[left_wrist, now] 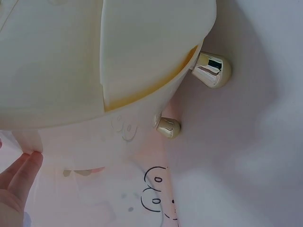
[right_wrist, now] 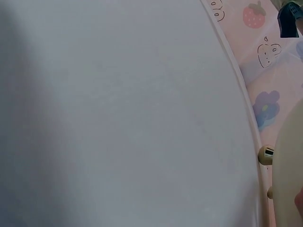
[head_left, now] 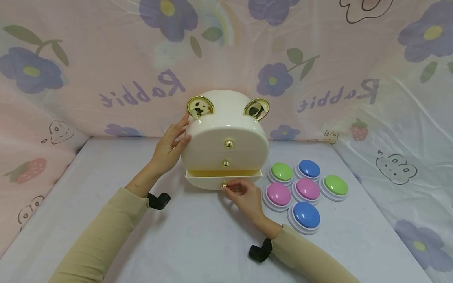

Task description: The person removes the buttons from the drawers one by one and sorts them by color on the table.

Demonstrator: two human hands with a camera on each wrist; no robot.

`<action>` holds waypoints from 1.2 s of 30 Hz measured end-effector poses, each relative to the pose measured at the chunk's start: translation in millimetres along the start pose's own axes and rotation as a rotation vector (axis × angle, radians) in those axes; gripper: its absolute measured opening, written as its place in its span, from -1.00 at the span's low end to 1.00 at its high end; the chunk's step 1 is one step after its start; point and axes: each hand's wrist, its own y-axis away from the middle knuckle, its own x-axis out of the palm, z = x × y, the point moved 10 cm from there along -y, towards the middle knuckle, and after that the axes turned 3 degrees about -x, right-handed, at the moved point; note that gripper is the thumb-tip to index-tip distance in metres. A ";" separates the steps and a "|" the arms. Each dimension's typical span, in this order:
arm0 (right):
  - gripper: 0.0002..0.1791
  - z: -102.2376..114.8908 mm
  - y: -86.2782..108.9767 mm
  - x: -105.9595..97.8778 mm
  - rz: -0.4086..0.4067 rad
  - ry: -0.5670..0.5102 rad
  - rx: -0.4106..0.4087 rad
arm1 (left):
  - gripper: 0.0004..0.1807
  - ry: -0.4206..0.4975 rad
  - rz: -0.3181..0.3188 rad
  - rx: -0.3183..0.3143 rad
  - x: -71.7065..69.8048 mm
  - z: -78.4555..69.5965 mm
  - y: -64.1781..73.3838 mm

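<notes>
A white rounded storage box [head_left: 230,112] with gold ears and gold knobs stands near the back of the table. Its bottom drawer [head_left: 201,182] is pulled partway out, showing a yellowish inside in the head view. My right hand [head_left: 249,198] pinches that drawer's gold knob [head_left: 224,185] between thumb and fingertips. On the box's left side rests my left hand [head_left: 169,148], fingers extended up toward the left ear. Seen from the side in the left wrist view, the drawer [left_wrist: 147,52] juts from the body, while fingertips [left_wrist: 33,163] touch the box's wall.
To the right of the box sit several round push buttons: two green [head_left: 282,171], two pink [head_left: 278,193] and two blue [head_left: 306,215], all on white bases. A patterned pink sheet [head_left: 226,59] hangs behind the white table [head_left: 170,243]. Each wrist carries a black device [head_left: 260,250].
</notes>
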 end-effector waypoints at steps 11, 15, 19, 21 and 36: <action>-0.81 -0.3 -7.1 -0.4 -0.057 0.017 -0.011 | -0.42 -0.004 0.005 0.002 0.9 -1.4 0.9; -0.82 -12.1 -11.4 1.4 -0.084 0.013 -0.007 | -0.41 0.002 0.004 0.008 4.1 11.7 -2.3; -0.81 -33.3 -15.3 4.4 -0.103 -0.014 0.013 | -0.39 0.000 -0.004 0.019 7.1 31.1 -6.8; -0.81 -40.1 -16.8 5.6 -0.106 -0.035 0.011 | -0.39 -0.003 -0.007 0.027 7.5 33.6 -7.3; -0.80 -36.6 -12.1 3.3 -0.005 0.048 -0.005 | -0.42 -0.075 -0.004 0.015 2.4 32.8 -2.6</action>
